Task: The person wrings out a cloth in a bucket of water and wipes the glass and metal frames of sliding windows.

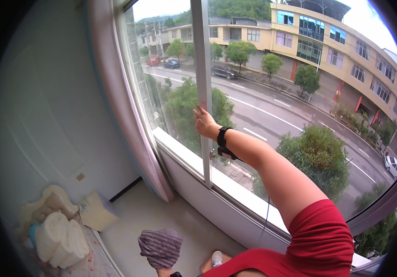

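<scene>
Reaching out from the right, my right hand [205, 123] grips the upright metal frame [202, 78] of a sliding window, its fingers bent against the bar. A black band [224, 135] circles that wrist. Below, near the lower edge, my left hand is covered by a striped purple-grey cloth [160, 247]; only the wrist shows beneath it, and the fingers are hidden. The cloth is bunched over the hand, away from the window. Under my right hand a small latch [212, 154] sits on the frame.
A pinkish curtain [124, 106] hangs left of the window, above the white sill [180, 148]. At lower left stands a bed with a cream bundled blanket [61, 240] and a pale board-like piece [98, 210]. My shoe [217, 258] is on a brown surface. A street lies outside.
</scene>
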A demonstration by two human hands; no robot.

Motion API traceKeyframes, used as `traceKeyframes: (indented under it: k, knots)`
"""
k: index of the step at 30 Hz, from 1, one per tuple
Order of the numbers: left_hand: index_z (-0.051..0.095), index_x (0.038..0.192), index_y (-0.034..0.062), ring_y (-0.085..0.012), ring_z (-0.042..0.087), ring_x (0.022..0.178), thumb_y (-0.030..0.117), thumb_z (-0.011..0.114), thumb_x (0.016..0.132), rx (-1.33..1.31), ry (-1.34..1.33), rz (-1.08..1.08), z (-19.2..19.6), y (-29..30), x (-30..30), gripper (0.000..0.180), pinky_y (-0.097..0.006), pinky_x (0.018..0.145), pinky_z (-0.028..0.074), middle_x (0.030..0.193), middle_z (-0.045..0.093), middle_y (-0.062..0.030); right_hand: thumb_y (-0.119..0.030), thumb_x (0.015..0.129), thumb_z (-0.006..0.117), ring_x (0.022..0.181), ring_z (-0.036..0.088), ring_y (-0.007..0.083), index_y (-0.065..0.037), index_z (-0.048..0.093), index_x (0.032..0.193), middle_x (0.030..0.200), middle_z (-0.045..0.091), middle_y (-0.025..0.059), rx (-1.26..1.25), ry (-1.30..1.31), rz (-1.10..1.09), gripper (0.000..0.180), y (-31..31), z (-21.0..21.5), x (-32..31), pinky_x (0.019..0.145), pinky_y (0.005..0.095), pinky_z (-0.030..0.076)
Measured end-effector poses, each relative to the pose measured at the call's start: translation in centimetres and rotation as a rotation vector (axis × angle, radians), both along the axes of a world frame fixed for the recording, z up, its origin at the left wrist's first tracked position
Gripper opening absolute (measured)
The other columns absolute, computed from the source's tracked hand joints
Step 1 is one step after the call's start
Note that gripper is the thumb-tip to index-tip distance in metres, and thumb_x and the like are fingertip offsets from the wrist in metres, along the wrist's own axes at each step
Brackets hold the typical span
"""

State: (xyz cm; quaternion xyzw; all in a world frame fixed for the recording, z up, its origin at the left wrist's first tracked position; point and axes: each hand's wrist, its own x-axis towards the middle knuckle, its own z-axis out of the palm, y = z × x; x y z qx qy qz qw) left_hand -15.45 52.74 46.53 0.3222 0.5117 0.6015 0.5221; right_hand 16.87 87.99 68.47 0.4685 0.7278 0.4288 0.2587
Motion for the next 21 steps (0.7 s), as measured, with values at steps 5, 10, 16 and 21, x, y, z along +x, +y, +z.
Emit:
traceKeyframes:
  k: [5,10,16,21]
  knots:
    - [0.045,0.119,0.0068,-0.0243,0.042,0.113,0.036,0.056,0.084,-0.065,0.017,0.011,0.3,-1.3,0.0,0.047,-0.035,0.099,0.033,0.121,0.045,-0.0104,-0.029,0.088,0.046,0.129,0.031,0.027,-0.022,0.065,0.111,0.127,0.049,-0.0006,0.059,0.013,-0.027,0.031,1.5,-1.1,1.8,0.11,0.0562,0.007]
    - [0.047,0.116,0.0063,-0.0251,0.042,0.111,0.035,0.058,0.083,-0.035,0.057,-0.023,1.4,-0.6,1.2,0.045,-0.036,0.098,0.033,0.119,0.045,-0.0109,-0.029,0.085,0.05,0.121,0.038,0.025,-0.022,0.067,0.106,0.119,0.052,-0.0019,0.078,0.025,0.026,0.028,0.1,-1.6,1.0,0.108,0.057,0.012]
    - [0.048,0.112,0.0057,-0.026,0.042,0.108,0.033,0.059,0.081,0.049,0.09,-0.122,3.6,1.4,4.0,0.043,-0.037,0.096,0.034,0.116,0.046,-0.0115,-0.028,0.082,0.052,0.119,0.041,0.0236,-0.02,0.07,0.097,0.11,0.054,0.0014,0.108,0.16,0.079,0.025,-3.0,-2.0,2.1,0.108,0.057,0.013]
    - [0.05,0.109,0.0052,-0.0267,0.042,0.106,0.032,0.061,0.079,0.129,0.144,-0.263,6.4,3.1,7.4,0.042,-0.037,0.094,0.034,0.113,0.046,-0.0121,-0.025,0.078,0.052,0.111,0.046,0.0242,-0.015,0.071,0.086,0.101,0.057,0.0042,0.171,0.227,0.123,0.023,-6.2,-3.6,5.1,0.111,0.0501,0.015]
